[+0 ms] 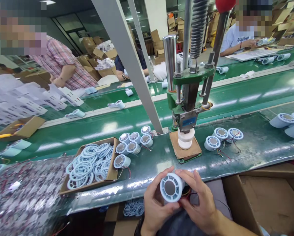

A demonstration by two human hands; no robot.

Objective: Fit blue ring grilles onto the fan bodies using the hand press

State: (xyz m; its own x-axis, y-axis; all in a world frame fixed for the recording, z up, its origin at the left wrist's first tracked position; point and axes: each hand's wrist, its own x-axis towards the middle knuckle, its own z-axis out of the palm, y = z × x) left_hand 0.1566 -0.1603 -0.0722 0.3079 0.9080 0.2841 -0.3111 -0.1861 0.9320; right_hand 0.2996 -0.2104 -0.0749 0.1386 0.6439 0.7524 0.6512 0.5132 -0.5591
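Head: I see a light-blue cylinder (170, 187) held just off the near edge of the counter (159, 155), slotted face and dark disc toward me.
Left grip (152, 200): wrapped round the cylinder's side, thumb below, fingers above.
Right grip (201, 199): grasping the same cylinder from the opposite side.
Wires (186, 192): they bunch between the cylinder and my right palm; a careless squeeze could snag or strain them.
Smooth wall: if both sides ease together, the cylinder could slide down, perhaps into the open carton (272, 193).
Press (186, 134): its white discs sit stacked over a brown board; I judge fingers or a stray lead there could get pinched.
Standing cylinders (133, 147): crowded beside the ring box (113, 157), leads loose; a brushing wrist could topple one.
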